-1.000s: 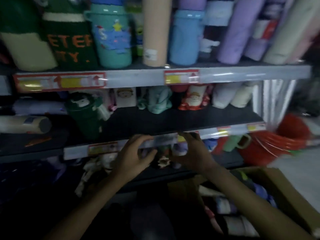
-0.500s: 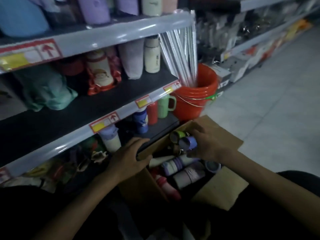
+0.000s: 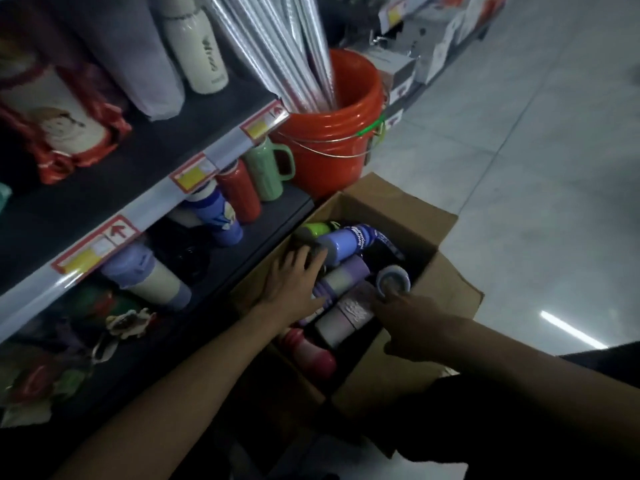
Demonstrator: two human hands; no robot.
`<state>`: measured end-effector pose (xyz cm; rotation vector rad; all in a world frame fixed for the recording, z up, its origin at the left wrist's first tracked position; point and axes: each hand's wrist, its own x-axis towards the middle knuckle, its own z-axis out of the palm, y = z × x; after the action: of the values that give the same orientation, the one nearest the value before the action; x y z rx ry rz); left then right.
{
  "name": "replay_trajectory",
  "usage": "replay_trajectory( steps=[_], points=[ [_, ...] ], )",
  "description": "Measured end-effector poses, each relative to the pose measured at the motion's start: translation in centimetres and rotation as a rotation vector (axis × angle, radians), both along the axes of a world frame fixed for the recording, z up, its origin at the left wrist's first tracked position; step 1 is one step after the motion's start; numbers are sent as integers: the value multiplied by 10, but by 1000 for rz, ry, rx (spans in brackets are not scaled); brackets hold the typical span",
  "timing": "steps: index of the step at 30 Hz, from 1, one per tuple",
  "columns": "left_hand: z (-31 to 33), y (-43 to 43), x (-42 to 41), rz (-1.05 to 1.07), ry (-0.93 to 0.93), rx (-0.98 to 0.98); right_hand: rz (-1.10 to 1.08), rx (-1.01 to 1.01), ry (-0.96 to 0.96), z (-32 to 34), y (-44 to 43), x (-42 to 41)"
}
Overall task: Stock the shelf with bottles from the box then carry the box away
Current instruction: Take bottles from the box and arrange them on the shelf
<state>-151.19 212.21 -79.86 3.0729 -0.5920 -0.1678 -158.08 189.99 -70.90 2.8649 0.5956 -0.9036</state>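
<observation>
Head view, dim and a bit blurred. Open brown cardboard box (image 3: 408, 216) sits on the floor against the low dark shelf (image 3: 263, 216), just beside an orange plastic bucket (image 3: 332, 133). Several bottles lie in it on their sides. Left hand (image 3: 294, 285) is spread flat, fingers wide, resting on the blue-purple cylindrical bottle (image 3: 343, 244) and the purple-and-cream bottle (image 3: 341, 277), not closed on either. Right hand (image 3: 408, 317) is low in the box, fingertips touching the pale lilac bottle with a label (image 3: 346, 315) and just under a lilac round cap (image 3: 393, 280); its fingers are hidden from here, so cannot tell if it grips or only touches.

Step looks like picking the next bottles out. Best to close each hand round one body, mid-length, and lift straight up so the neighbours don't roll. A pink-red bottle (image 3: 308, 348) lies nearer the body, untouched. Free space on the shelf sits left of the red bottle (image 3: 240, 194) and green handled mug (image 3: 266, 171). Box is far from empty, so carrying comes later.
</observation>
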Motion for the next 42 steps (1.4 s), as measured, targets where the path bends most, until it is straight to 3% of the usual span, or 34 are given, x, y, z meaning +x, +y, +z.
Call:
replay_trajectory(
  steps=[6, 13, 23, 29, 35, 38, 42],
  points=[
    [-26, -41, 38, -167, -101, 280, -2, -23, 75, -17, -5, 9],
    [-36, -69, 62, -99, -42, 440, -20, -2, 71, -17, -10, 6],
    [-34, -55, 73, -144, -66, 389, 16, -50, 73, 0, -9, 24],
    [-8, -22, 62, -98, -80, 111, 43, -71, 96, 1, 1, 33],
    [33, 24, 21, 45, -21, -454, -14, -135, 77, 14, 14, 42],
    [57, 44, -5, 245, 80, -708, -77, -78, 31, 20, 23, 44],
    [88, 74, -38, 685, 376, -1180, -176, 74, 23, 31, 49, 40]
  ],
)
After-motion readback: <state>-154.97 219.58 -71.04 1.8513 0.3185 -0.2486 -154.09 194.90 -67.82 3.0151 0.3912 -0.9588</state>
